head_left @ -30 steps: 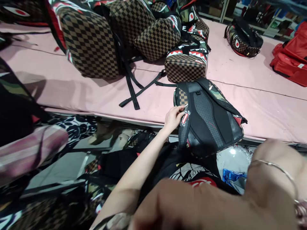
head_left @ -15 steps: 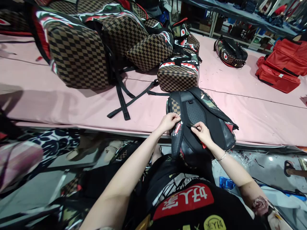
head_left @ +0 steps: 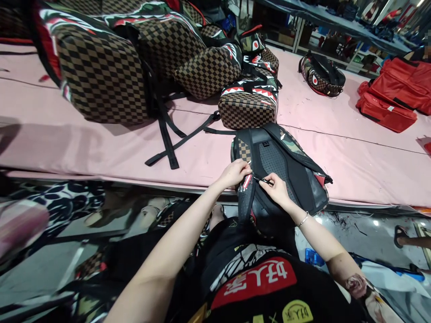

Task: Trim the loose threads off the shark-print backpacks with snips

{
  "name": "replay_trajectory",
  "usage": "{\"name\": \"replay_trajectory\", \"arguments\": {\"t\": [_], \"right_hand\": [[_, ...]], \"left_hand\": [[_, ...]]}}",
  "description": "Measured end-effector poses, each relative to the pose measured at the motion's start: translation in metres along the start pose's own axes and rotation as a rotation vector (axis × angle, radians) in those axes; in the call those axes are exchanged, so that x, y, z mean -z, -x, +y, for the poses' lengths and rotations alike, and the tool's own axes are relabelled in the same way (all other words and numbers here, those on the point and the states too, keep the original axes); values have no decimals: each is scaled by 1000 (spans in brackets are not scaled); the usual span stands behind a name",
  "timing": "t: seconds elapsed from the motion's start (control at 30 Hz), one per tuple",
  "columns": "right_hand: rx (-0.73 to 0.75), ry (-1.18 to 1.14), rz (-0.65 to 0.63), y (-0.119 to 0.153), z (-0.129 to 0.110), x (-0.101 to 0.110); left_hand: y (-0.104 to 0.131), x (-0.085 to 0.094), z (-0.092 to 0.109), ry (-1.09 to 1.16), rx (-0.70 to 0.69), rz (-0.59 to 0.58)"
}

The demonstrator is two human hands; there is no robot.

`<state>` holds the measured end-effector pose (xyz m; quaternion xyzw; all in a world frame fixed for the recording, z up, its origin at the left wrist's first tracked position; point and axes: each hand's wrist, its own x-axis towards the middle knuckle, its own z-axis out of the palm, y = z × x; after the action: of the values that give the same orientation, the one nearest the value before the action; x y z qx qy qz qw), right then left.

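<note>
Right here, at the near edge of a pink cloth-covered desk [head_left: 357, 159], lies a black padded backpack with checked and camouflage trim [head_left: 288, 172], back panel up, its lower end jutting past the edge towards the person's lap. And look at the left hand [head_left: 236, 173]: fingers pinched together at the left shoulder strap [head_left: 248, 204], right above a small red-and-white tag in clear plastic [head_left: 247, 182]. What sits between those fingertips is too small to tell. Over to the right hand [head_left: 278, 192], fingers closed around a slim black hand tool [head_left: 268, 181], its tip pointing left, close to the left fingertips! A silver bracelet [head_left: 303, 219] circles that wrist. Just beyond the backpack stands a brown-and-black checked bag with a shark-tooth band [head_left: 247, 110]; to its left, a big checked backpack [head_left: 104, 80] trails black webbing straps [head_left: 170, 150]. Far right, a rounded camouflage-and-check bag [head_left: 323, 78] sits apart, with bright red fabric bags [head_left: 390, 101] beyond it.
</note>
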<state>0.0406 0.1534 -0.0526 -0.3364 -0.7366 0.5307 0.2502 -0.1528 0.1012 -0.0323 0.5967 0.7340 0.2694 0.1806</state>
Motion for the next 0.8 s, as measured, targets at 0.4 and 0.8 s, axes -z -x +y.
{"name": "replay_trajectory", "arguments": {"t": [0.4,0.8], "right_hand": [[178,149,-121,-26,3,-8],[227,166,-242,-57,-1,27]], "left_hand": [[-1,2,4,157,31,71],[57,11,-34,519,362,513]]}}
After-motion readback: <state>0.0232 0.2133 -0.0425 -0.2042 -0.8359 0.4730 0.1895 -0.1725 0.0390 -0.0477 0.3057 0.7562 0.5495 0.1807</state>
